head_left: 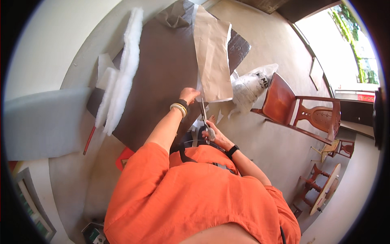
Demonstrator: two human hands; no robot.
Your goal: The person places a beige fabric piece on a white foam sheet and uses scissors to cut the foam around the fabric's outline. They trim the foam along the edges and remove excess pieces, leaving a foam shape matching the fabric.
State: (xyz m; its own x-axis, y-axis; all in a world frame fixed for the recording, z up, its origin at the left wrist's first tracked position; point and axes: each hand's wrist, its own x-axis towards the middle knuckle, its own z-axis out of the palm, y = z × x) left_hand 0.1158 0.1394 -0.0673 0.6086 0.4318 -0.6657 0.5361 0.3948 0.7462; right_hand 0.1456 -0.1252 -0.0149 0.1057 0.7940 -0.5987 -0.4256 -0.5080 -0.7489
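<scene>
**Tan sheet (214, 61) pinched at near left corner, scissors (203, 109) alongside**

Left hand (189, 95): fingers drawn together in a pinch, at the sheet's near left corner by the pale edge. Right hand (216, 137): curled round the scissor handles near the waist, blades pointing away, tips just by the left fingertips. No telling blade contact or blade gap from this angle.

Tan sheet: spread lengthwise away from the body, on the right part of a larger dark brown sheet (164, 65), creased, white showing along the edges. Probably light, thin and bendy; likely to fold or slide rather than hold a line. Best held close to the blades, pulled lightly taut, fingertips off the cutting line. Scissors likely stiff and a bit heavy; handles only.

Further out, left: fluffy white wadding (130, 65), likely very soft and easy to crush, and a red rod (89, 140). Right: clear plastic bag (252, 87) with white contents, then a reddish-brown wooden chair (279, 99).
</scene>
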